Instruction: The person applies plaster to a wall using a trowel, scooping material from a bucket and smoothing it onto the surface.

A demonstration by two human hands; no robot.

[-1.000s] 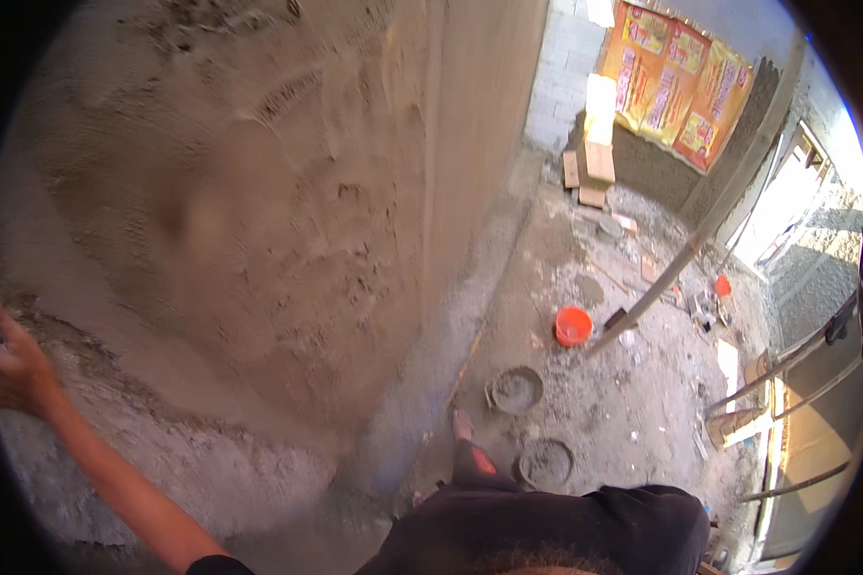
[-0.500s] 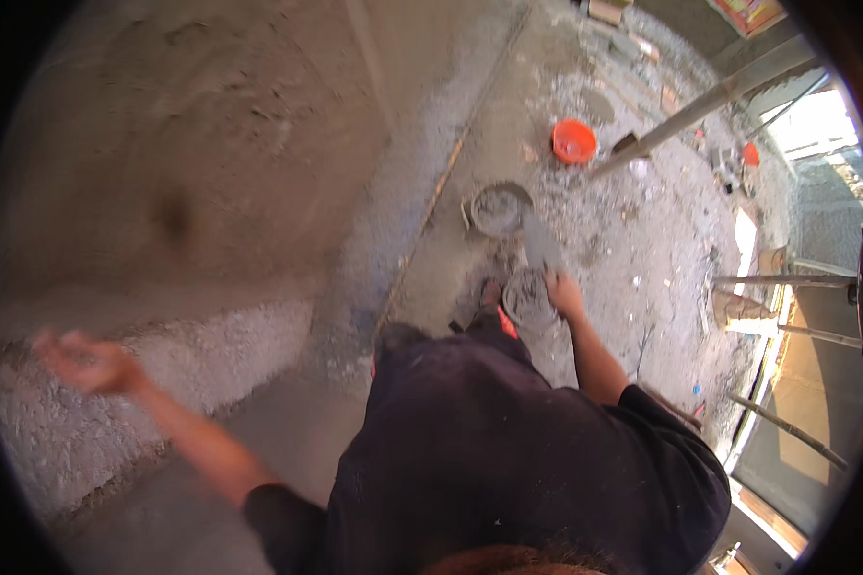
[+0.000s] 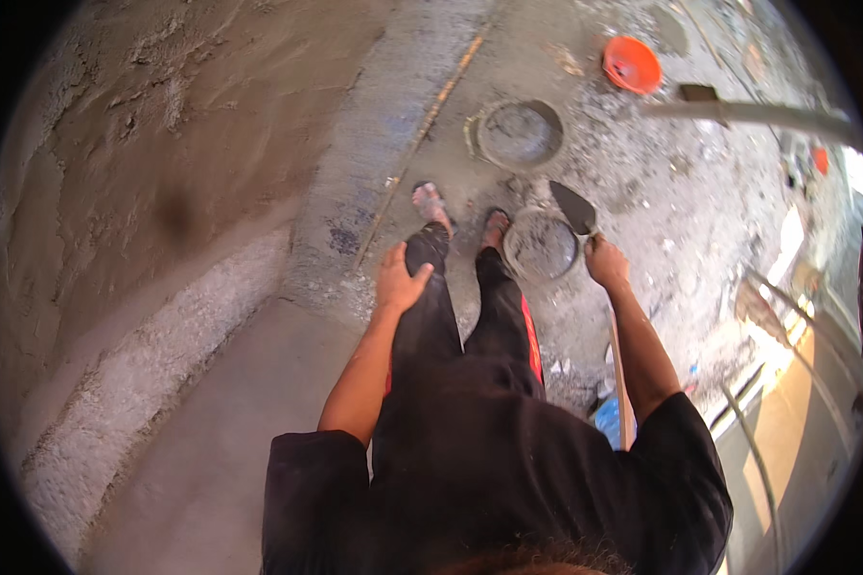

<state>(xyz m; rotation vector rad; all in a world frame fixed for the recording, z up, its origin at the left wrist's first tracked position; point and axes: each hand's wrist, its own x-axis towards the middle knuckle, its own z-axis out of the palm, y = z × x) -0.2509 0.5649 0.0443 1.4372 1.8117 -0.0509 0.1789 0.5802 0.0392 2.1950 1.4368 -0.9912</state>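
Note:
My right hand [image 3: 606, 264] is closed round the handle of a pointed trowel [image 3: 573, 206]. Its dark grey blade reaches away from me, over the ground beside a round pan [image 3: 542, 271] of grey mortar near my right foot. My left hand [image 3: 401, 278] rests against my left leg by the knee, fingers extended and holding nothing. Farther off, in front of my feet, stands a second round pan [image 3: 475, 142] with grey mortar inside.
A plastered wall [image 3: 230, 115] rises on the left, above a rough pale ledge [image 3: 163, 383]. An orange bowl [image 3: 633, 65] stands at the far right, near a pole [image 3: 777, 117]. Rubble litters the floor on the right. A wooden board [image 3: 623, 383] shows beside my right arm.
My left hand has come in from the wall side to my left leg. My right hand still grips the trowel, whose blade has turned. The view has shifted, showing both feet.

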